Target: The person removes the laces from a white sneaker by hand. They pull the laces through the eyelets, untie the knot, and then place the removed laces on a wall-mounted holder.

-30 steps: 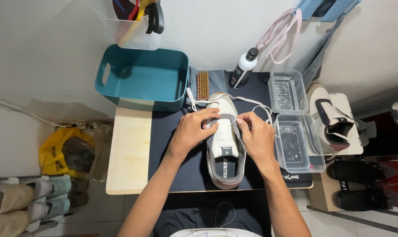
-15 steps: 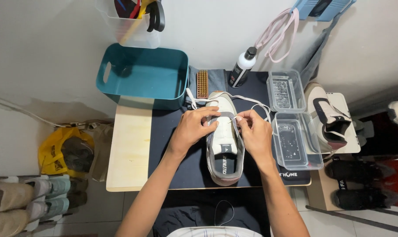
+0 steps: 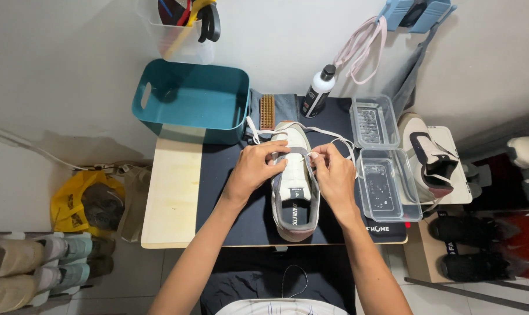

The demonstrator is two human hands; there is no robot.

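Sneaker point(image 3: 294, 192) laces point(image 3: 334, 135) pinched by fingers of left hand point(image 3: 254, 170) and right hand point(image 3: 334, 175).

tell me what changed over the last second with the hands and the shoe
Very little. Both the left hand and right hand stay on the white sneaker, fingers working the white lace near the front eyelets with only slight shifts. The sneaker, teal bin, brush and bottle stayed put.

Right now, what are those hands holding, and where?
Both hands, left and right, grip the sneaker at its lace area, pinching the white laces.
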